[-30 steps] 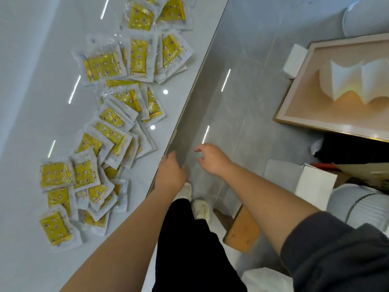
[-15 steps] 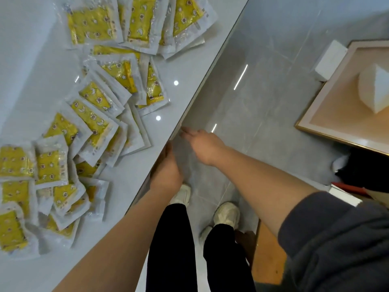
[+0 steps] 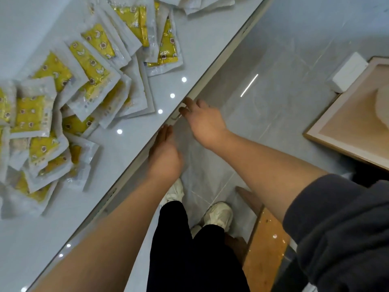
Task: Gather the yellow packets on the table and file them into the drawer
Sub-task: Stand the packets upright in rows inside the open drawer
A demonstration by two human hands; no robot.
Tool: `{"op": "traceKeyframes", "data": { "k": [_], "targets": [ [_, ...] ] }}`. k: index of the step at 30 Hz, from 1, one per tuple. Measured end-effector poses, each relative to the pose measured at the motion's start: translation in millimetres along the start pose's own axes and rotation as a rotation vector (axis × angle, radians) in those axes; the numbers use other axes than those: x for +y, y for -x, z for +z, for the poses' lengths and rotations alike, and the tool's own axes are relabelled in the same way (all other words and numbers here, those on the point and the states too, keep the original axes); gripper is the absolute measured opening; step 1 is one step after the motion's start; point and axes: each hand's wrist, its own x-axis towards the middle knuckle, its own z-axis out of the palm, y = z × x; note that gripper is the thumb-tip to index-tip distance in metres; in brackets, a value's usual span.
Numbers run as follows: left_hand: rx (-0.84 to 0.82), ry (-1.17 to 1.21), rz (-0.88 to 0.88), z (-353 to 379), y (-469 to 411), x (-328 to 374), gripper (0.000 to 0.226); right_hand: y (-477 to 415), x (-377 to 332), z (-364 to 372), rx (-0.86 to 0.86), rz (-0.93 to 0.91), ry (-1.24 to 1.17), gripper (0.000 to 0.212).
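Nothing filed so far, I judge: the yellow packets (image 3: 92, 66) lie overlapped on the left of the table (image 3: 189, 49), none in hand, no open drawer showing. Count: fifteen-plus packets, since overlap and the frame edge bar an exact tally; two hands. Left hand (image 3: 166, 152) has its fingers straight and pressed together at the near table edge; right hand (image 3: 202, 121) has its fingers slightly apart at the lip, grip untellable.

Packets (image 3: 92, 66) on table (image 3: 189, 49), floor (image 3: 284, 102) to the right

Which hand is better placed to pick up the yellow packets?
Probably left: the yellow plastic-sealed packets lie on the white table left of the left hand; the right hand would reach across it.
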Motion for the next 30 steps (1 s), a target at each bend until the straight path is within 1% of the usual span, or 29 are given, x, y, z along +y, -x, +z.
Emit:
{"op": "traceKeyframes", "data": {
  "k": [3,6,8,10,12,13,14,15,17,18,19,20,21,22,23,24,27,30],
  "targets": [
    [0.02,0.033,-0.013,-2,16,0,0.067,0,-1,-4,-0.039,0.0,0.075,0.047],
    [0.042,0.111,0.044,-5,40,1,0.061,14,6,-6,-0.076,-0.01,0.124,0.046],
    [0.073,0.108,0.12,-6,56,-2,0.048,33,12,-4,-0.108,0.0,0.125,0.048],
    [0.064,0.045,0.185,-4,75,0,0.031,54,19,0,-0.165,0.01,0.117,0.053],
    [0.005,0.098,0.219,-3,95,8,0.028,72,30,6,-0.248,0.02,0.086,0.058],
    [-0.011,0.149,0.237,-3,103,14,0.027,80,35,9,-0.259,0.044,0.009,0.057],
    [0.002,0.189,0.266,-3,110,20,0.025,88,40,11,-0.23,0.088,-0.13,0.053],
    [0.036,0.208,0.302,-5,115,26,0.021,95,43,10,-0.162,0.169,-0.305,0.046],
    [0.128,0.201,0.342,-12,118,32,0.017,105,43,1,0.004,0.426,-0.736,0.037],
    [0.158,0.194,0.315,-15,117,33,0.02,108,40,-7,0.021,0.55,-0.996,0.042],
    [0.158,0.189,0.259,-17,113,35,0.028,109,36,-13,-0.025,0.64,-1.257,0.052],
    [0.128,0.183,0.196,-18,109,35,0.038,110,33,-18,-0.099,0.691,-1.467,0.063],
    [0.068,0.182,0.136,-18,105,35,0.048,109,29,-22,-0.17,0.71,-1.597,0.069],
    [-0.014,0.182,0.089,-17,101,35,0.054,106,24,-25,-0.209,0.717,-1.659,0.069],
    [-0.093,0.179,0.057,-16,97,35,0.055,102,19,-29,-0.208,0.746,-1.67,0.066],
    [-0.138,0.174,0.043,-14,94,35,0.053,97,13,-32,-0.179,0.801,-1.647,0.061],
    [-0.156,0.179,0.037,-13,92,34,0.048,84,-1,-37,-0.029,0.958,-1.592,0.033],
    [-0.205,0.173,0.078,-11,94,34,0.048,86,-2,-39,-0.001,1.014,-1.594,0.027]
  ]
}}
